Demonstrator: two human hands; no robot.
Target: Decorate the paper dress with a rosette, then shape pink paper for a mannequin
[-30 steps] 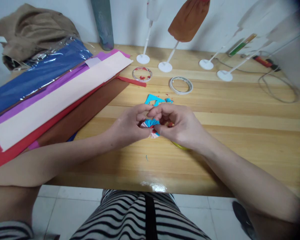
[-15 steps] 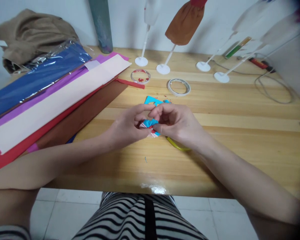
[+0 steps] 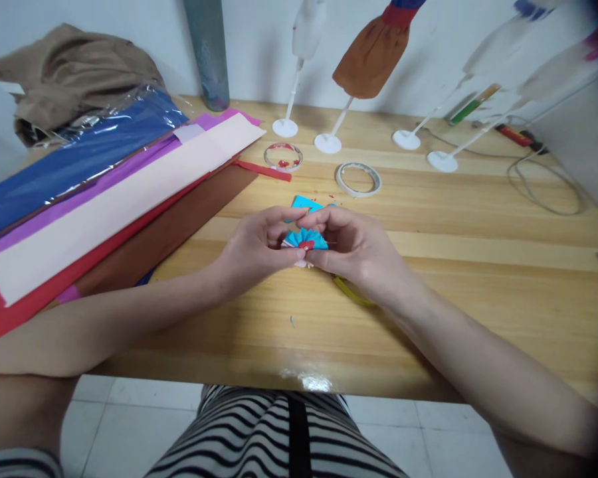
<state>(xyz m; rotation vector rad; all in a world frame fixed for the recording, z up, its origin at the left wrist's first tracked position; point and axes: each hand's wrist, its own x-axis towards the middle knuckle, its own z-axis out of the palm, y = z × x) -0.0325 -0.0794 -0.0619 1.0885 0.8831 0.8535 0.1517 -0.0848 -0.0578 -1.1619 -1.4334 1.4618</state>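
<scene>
Between my two hands is a small pleated paper rosette [image 3: 306, 238], blue with a red middle and some white showing below. My left hand [image 3: 265, 240] pinches its left side, thumb at the lower edge. The right side is gripped by my right hand [image 3: 356, 242], whose thumb lies close to the red middle. My fingertips nearly meet above the rosette and cover part of its edge. Just behind my fingers, a piece of blue paper [image 3: 305, 202] lies on the wooden table [image 3: 259, 332].
Long folded sheets of coloured paper [image 3: 129, 199] lie at the left. Two tape rolls, one clear [image 3: 284, 157] and one white [image 3: 358, 179], rest behind my hands. Several bottle-like figures on white stands line the wall, one in a brown paper skirt [image 3: 373, 60]. A cable [image 3: 543, 192] curls at right.
The rosette has turned in my fingers and its blue pleats now fan out more widely, with the red middle more exposed. Both hands stay in nearly the same place.
</scene>
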